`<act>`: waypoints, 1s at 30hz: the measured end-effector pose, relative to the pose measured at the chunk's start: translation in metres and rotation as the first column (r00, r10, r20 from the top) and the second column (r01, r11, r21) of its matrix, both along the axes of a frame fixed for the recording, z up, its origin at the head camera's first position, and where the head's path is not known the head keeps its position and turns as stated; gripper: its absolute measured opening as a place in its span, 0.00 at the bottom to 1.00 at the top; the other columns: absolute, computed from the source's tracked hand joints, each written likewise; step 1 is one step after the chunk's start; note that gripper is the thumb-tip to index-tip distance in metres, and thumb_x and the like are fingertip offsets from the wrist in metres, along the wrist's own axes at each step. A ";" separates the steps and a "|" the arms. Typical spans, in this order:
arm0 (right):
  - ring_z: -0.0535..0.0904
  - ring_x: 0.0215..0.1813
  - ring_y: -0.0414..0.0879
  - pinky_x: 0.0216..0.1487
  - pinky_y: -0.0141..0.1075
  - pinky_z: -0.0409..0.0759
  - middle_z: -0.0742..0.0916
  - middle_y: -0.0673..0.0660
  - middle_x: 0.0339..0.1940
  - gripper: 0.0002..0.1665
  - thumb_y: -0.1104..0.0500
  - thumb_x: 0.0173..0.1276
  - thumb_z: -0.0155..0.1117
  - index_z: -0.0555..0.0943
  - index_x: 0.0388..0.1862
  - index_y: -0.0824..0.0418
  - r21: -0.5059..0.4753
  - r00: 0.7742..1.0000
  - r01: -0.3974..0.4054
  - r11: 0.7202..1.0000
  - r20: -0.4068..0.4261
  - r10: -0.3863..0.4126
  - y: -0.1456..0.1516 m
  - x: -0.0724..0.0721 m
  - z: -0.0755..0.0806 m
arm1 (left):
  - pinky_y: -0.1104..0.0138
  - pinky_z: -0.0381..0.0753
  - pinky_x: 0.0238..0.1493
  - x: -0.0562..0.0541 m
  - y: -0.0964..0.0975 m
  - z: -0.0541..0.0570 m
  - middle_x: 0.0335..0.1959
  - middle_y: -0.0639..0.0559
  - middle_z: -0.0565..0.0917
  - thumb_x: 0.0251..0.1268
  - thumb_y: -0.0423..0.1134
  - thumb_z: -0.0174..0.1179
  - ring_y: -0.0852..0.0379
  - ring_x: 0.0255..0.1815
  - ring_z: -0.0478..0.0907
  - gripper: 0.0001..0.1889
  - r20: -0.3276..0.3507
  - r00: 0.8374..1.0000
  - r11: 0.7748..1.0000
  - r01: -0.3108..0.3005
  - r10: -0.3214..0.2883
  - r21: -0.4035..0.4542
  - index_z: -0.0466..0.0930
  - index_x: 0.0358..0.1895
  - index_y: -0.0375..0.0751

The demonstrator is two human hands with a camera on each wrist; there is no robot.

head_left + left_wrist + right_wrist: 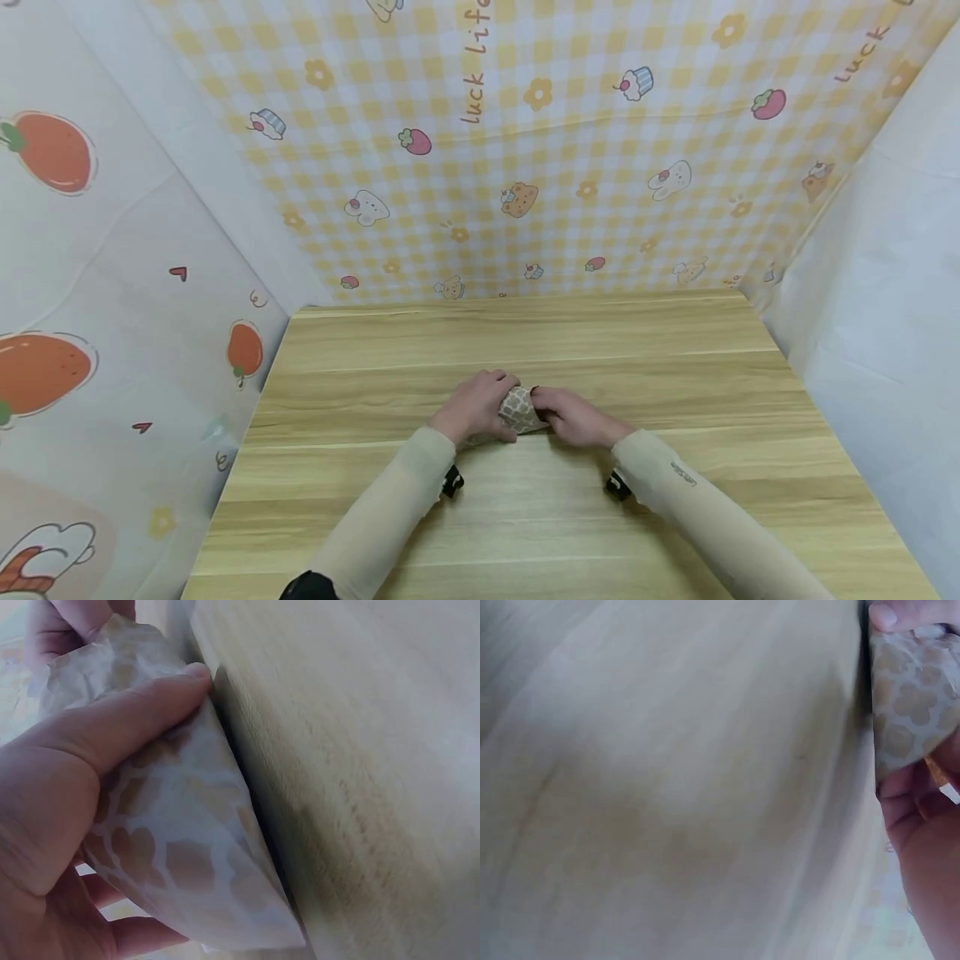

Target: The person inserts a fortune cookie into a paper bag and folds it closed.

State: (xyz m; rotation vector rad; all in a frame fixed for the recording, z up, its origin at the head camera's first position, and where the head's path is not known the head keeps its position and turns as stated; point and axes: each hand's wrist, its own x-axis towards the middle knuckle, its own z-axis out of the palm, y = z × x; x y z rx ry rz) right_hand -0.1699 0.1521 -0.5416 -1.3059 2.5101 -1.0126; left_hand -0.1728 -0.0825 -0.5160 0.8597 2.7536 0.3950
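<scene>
A tan paper bag [518,409] with a white lattice pattern lies low over the table in the head view. My left hand [477,408] grips it from the left; in the left wrist view the thumb lies across the patterned paper [187,840] and other fingers are behind it. At the bag's right end is my right hand [576,417], its fingers curled at the edge of the paper. In the right wrist view that hand [930,840] holds the edge, and a small orange-brown patch shows between its fingers. What lies inside the bag is hidden.
The wood-grain table [525,517] spreads around both hands. Behind it hangs a yellow checked cloth [450,183] with cartoon prints. White sheets stand at both sides, the left one [150,333] printed with orange fruit.
</scene>
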 end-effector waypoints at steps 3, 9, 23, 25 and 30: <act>0.85 0.54 0.50 0.57 0.48 0.86 0.89 0.54 0.51 0.24 0.77 0.69 0.54 0.87 0.54 0.60 -0.047 0.999 0.041 0.998 -0.001 -0.041 0.001 0.001 0.009 | 0.52 0.82 0.63 0.002 -0.001 -0.001 0.65 0.50 0.80 0.47 0.59 0.83 0.49 0.64 0.78 0.47 0.011 0.999 0.998 -0.031 0.030 0.059 0.74 0.72 0.48; 0.85 0.61 0.53 0.59 0.46 0.87 0.89 0.56 0.60 0.24 0.76 0.74 0.54 0.86 0.60 0.60 -0.166 0.987 0.161 0.973 0.016 -0.160 0.005 0.006 0.031 | 0.47 0.81 0.65 0.005 -0.003 -0.003 0.70 0.50 0.78 0.48 0.61 0.82 0.47 0.68 0.76 0.51 0.012 0.996 0.977 -0.093 0.092 0.190 0.70 0.76 0.52; 0.76 0.68 0.61 0.65 0.57 0.81 0.74 0.66 0.74 0.42 0.49 0.80 0.63 0.58 0.83 0.64 -0.289 0.817 0.556 0.780 0.366 -0.446 0.010 0.024 0.043 | 0.52 0.81 0.64 0.015 0.018 0.000 0.63 0.49 0.81 0.43 0.51 0.86 0.51 0.61 0.80 0.48 -0.003 0.934 0.693 -0.264 0.359 0.671 0.73 0.72 0.47; 0.77 0.69 0.61 0.66 0.54 0.82 0.75 0.66 0.73 0.45 0.48 0.78 0.66 0.58 0.83 0.64 -0.269 0.802 0.553 0.789 0.427 -0.417 0.005 0.027 0.041 | 0.52 0.81 0.64 0.017 0.025 0.002 0.62 0.48 0.82 0.44 0.51 0.86 0.50 0.61 0.80 0.48 -0.021 0.918 0.660 -0.269 0.396 0.702 0.73 0.71 0.45; 0.80 0.66 0.61 0.60 0.42 0.87 0.81 0.65 0.67 0.41 0.53 0.74 0.71 0.66 0.80 0.61 -0.295 0.771 0.583 0.757 0.495 -0.400 -0.005 0.029 0.039 | 0.50 0.80 0.66 0.023 0.040 0.007 0.62 0.44 0.80 0.45 0.48 0.84 0.47 0.61 0.79 0.48 0.003 0.897 0.609 -0.302 0.441 0.733 0.71 0.72 0.41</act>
